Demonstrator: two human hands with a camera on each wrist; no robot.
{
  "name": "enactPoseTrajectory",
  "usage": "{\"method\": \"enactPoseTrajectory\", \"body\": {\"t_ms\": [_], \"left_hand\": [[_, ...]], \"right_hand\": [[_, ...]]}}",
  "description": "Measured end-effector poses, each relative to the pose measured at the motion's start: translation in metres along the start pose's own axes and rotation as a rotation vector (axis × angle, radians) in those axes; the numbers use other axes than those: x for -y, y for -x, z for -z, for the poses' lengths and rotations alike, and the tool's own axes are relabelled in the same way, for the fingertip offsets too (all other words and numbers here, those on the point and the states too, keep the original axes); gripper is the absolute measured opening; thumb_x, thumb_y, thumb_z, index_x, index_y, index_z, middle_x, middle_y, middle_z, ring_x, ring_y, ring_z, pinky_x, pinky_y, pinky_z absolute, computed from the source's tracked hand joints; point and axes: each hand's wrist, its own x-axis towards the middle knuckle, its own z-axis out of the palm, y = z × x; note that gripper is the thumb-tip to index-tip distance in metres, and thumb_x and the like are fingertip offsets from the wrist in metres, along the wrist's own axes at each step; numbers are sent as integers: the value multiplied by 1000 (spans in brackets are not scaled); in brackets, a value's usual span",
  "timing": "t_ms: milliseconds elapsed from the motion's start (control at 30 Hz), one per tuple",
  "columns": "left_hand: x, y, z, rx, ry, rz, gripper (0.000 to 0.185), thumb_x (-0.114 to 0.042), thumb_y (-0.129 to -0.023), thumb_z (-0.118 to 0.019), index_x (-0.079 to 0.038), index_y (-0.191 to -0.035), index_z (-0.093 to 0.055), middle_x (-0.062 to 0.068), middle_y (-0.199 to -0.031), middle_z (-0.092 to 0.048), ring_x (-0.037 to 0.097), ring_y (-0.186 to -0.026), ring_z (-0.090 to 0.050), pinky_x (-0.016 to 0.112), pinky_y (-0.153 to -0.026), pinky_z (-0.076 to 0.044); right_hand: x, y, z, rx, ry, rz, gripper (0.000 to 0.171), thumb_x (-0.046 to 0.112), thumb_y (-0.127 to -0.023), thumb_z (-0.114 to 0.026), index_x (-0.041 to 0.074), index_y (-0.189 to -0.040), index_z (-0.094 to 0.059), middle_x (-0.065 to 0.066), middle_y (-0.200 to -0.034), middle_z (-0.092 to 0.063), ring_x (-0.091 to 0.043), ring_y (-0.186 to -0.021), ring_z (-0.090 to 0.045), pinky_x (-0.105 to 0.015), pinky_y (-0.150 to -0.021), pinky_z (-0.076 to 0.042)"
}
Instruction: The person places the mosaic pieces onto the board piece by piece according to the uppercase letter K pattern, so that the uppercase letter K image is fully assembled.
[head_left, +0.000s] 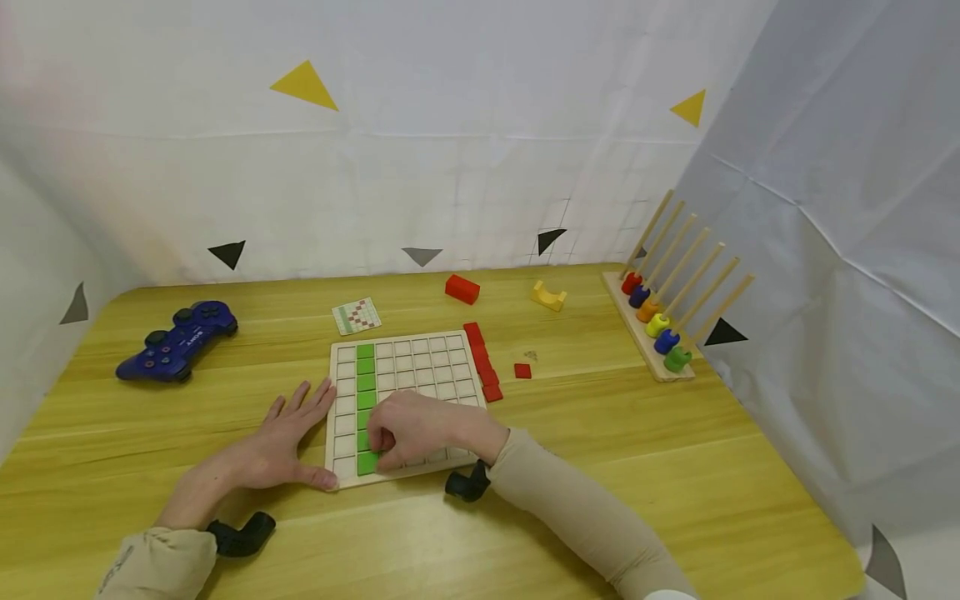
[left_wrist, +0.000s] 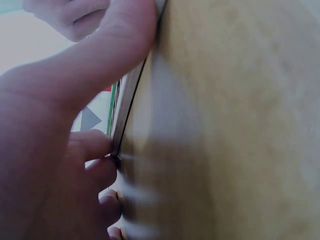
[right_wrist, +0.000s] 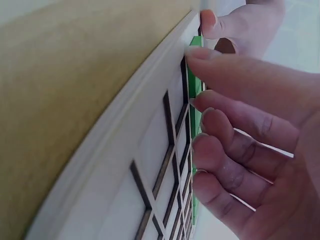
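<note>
While the left hand [head_left: 281,446], fingers spread, rests against the left edge of the board [head_left: 423,362], I'd have the right hand [head_left: 416,427], seemingly pinching the green tile [head_left: 367,463] by the near edge, square it before pressing flat.

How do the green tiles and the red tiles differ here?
The green tiles lie in a column on the board; the red tiles lie beside it on the table. The green tiles line up straight; of the red tiles, one sits apart. Both are flat.
</note>
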Motion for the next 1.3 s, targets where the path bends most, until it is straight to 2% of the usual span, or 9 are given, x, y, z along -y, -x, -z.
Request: {"method": "enactPoseTrajectory", "body": {"t_ms": [133,333,1067,1167,1300], "left_hand": [[0,0,0,-2,-1,-2,127,-60,-71,-81,-3,-160,-10,20,-168,0,48,-150,13,68,-116,10],[-1,0,0,-4,-6,-1,127,-60,-71,-81,-3,-160,-11,21,-167,0,49,-150,12,68,-116,9],[-1,1,1,-9,-9,-7,127,-60,-71,-81,-2,-160,-12,21,-167,-1,49,-150,12,69,-115,9],[-1,0,0,-8,-11,-13,127,-60,-71,-81,-1,-160,-12,22,-167,-1,49,-150,11,69,-115,8],[-1,1,0,-4,-10,-5,127,-60,-71,-81,-2,-160,-11,21,-167,-1,49,-150,11,69,-115,8]], "right_hand": [[-1,1,2,2,5,-3,12,26,-87,-79,18,-88,-71,11,-80,-59,-1,-72,-50,-12,-65,-39],[0,0,1,-12,39,37,16,33,-89,-77,19,-93,-70,11,-84,-59,-1,-75,-51,-12,-67,-40],[3,-1,-3,22,-34,12,17,26,-92,-73,19,-106,-68,12,-80,-59,1,-73,-51,-12,-67,-41],[2,3,2,34,-37,32,22,29,-93,-73,18,-111,-68,12,-81,-59,1,-73,-51,-12,-67,-41],[-5,15,18,-3,-82,53,34,34,-94,-71,15,-121,-66,12,-85,-61,0,-77,-53,-13,-72,-44]]}}
